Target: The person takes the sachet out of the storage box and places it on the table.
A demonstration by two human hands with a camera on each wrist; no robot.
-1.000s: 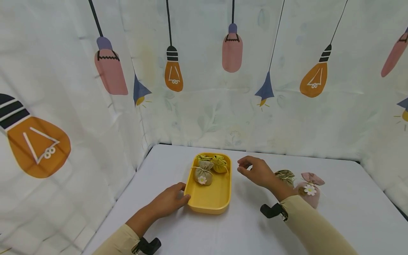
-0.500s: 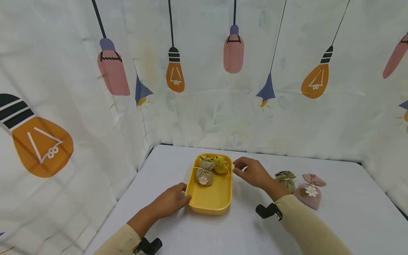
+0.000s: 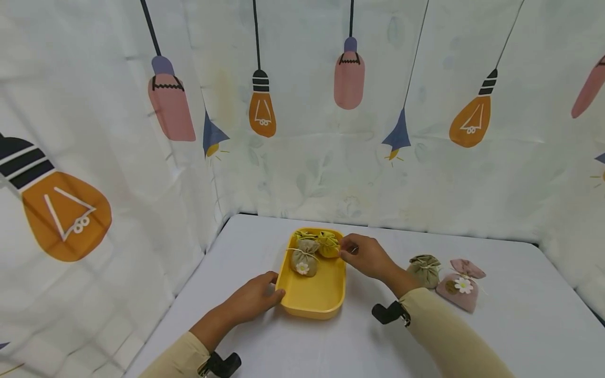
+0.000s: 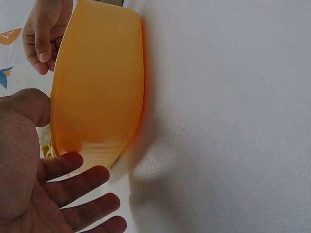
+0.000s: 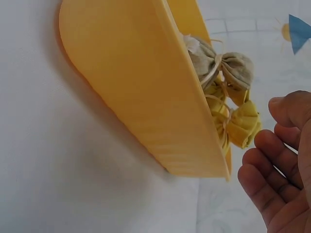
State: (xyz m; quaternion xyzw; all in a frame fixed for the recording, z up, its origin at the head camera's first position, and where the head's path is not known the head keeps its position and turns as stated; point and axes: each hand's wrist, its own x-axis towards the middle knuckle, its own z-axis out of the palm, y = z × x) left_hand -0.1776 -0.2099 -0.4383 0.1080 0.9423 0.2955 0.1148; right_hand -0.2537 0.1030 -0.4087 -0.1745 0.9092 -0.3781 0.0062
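A yellow tray (image 3: 314,294) holds a beige drawstring pouch (image 3: 304,262) with a white flower and yellow pouches (image 3: 327,244) toward its far end. My left hand (image 3: 252,298) is at the tray's left side. In the left wrist view its thumb touches the rim, while the other fingers are spread and fairly straight beside the outer wall. At the tray's far right rim is my right hand (image 3: 368,257), fingers loosely bent and holding nothing. The right wrist view shows its fingertips apart from the nearest yellow pouch (image 5: 243,125).
To the right of the tray, an olive-green pouch (image 3: 424,270) and a pink pouch (image 3: 459,291) with a white flower sit on the white table (image 3: 520,320). A printed curtain (image 3: 307,173) hangs behind and to the left.
My right hand has moved left, from beside the tray to its right rim near the yellow pouches. My left hand stays at the tray's left side.
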